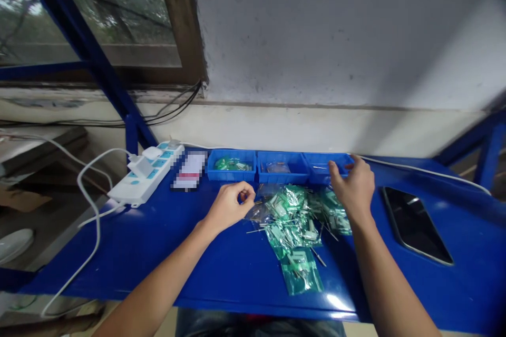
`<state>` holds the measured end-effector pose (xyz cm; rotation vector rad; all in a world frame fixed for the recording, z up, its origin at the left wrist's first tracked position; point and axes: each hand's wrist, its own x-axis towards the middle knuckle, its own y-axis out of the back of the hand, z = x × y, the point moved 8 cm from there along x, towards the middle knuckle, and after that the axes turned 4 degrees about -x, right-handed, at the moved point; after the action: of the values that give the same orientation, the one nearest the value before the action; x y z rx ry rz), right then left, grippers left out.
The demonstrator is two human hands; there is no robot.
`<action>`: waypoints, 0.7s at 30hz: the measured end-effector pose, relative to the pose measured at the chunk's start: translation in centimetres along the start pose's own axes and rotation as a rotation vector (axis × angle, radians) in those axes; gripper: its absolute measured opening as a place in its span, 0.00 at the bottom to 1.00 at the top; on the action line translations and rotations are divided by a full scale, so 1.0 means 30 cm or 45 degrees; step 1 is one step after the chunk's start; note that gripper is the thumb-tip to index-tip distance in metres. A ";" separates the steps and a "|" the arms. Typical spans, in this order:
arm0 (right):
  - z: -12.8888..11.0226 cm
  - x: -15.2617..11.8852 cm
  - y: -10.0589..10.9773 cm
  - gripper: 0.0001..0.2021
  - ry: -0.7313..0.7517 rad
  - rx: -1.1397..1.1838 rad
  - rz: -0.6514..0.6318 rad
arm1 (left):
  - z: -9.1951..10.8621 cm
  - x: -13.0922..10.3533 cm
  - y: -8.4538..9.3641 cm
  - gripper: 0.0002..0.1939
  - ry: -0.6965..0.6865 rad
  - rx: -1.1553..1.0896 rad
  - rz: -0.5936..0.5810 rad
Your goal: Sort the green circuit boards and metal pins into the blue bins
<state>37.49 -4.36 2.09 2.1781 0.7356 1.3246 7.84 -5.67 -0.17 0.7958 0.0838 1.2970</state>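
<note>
My left hand (231,204) is closed in a pinch at the left edge of a heap of green packets (290,216); what its fingers hold is too small to make out. Over the near edge of the right blue bin (318,160), my right hand (353,181) has its thumb and fingers apart, with nothing visible between them. Thin metal pieces lie in that bin. The middle blue bin (282,176) holds small clear bags, and the left blue bin (231,175) holds green packets. One green packet (302,271) lies nearest the table's front edge.
On the blue table (158,258), a white power strip (148,176) with cables stands at the left, beside a blurred phone-like object (190,169). A dark phone (416,224) lies at the right. Loose metal pins surround the heap. Behind is a wall.
</note>
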 end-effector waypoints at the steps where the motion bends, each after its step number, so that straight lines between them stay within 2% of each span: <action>1: -0.037 -0.020 -0.008 0.28 0.064 0.049 -0.004 | -0.002 -0.001 -0.004 0.04 0.003 0.019 -0.006; 3: -0.145 -0.073 -0.028 0.24 0.237 0.176 -0.072 | -0.008 0.000 -0.004 0.04 0.014 0.057 -0.007; 6: -0.326 -0.176 -0.060 0.16 0.552 0.330 -0.296 | -0.010 0.001 0.002 0.04 -0.001 0.137 0.003; 9: -0.434 -0.262 -0.083 0.13 0.777 0.343 -0.494 | -0.005 -0.001 0.000 0.05 -0.021 0.209 0.009; 14: -0.463 -0.329 -0.136 0.14 0.968 0.195 -0.692 | -0.007 -0.005 -0.025 0.04 0.001 0.262 -0.027; 16: -0.463 -0.335 -0.143 0.13 1.011 0.163 -0.688 | -0.011 -0.005 -0.032 0.03 0.019 0.240 -0.053; 21: -0.456 -0.321 -0.136 0.12 0.975 0.086 -0.618 | -0.020 -0.004 -0.024 0.14 0.088 0.159 -0.078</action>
<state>20.64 -6.03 -1.05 1.3421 1.4877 1.8519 8.12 -5.53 -1.05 0.8477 0.2447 1.2706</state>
